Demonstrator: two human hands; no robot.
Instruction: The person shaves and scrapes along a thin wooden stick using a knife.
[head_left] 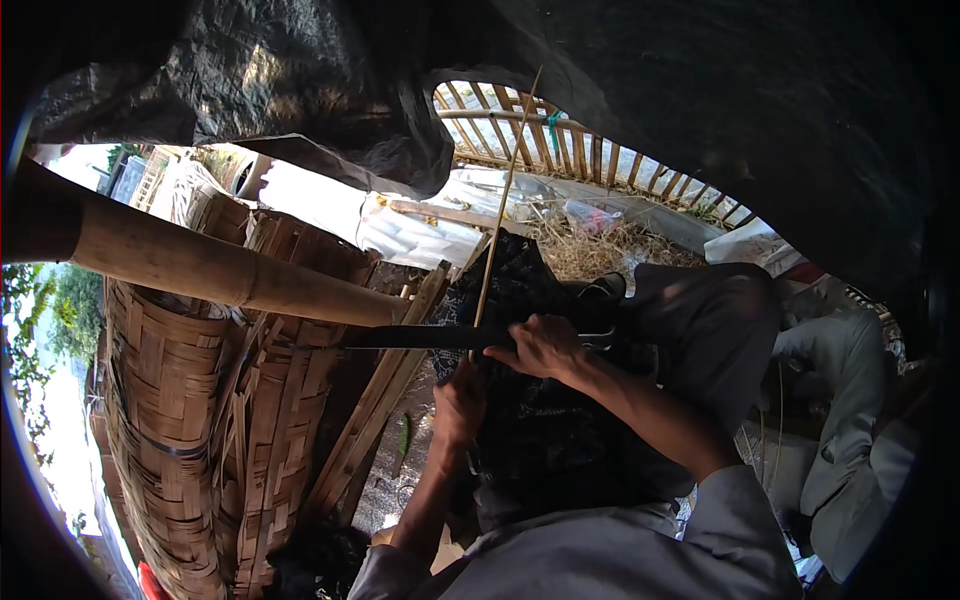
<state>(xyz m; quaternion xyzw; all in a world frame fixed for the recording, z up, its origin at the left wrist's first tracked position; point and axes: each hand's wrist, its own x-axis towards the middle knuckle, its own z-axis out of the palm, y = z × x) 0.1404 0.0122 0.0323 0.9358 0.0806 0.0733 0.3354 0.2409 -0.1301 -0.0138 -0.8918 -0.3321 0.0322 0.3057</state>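
A long thin bamboo strip [497, 226] rises from my lap, slanting up and away toward the fence. Its near end is in the fist of my left hand [459, 404]. My right hand [547, 347] is closed on a large dark knife [420, 337], whose long blade points left. The blade lies across the strip just above my left fist, seemingly touching it. Part of the knife near my right hand is covered by the fingers. Dark patterned cloth [518, 270] covers my lap beneath both hands.
Rolled woven bamboo mats [165, 400] and upright wooden slats [375, 400] stand close on the left. A thick bamboo pole [240, 270] crosses above them. Black sheeting [700, 120] hangs overhead. Beyond are dry straw [575, 245] and a bamboo fence [600, 160]. Another person's grey-clothed leg [840, 390] shows at right.
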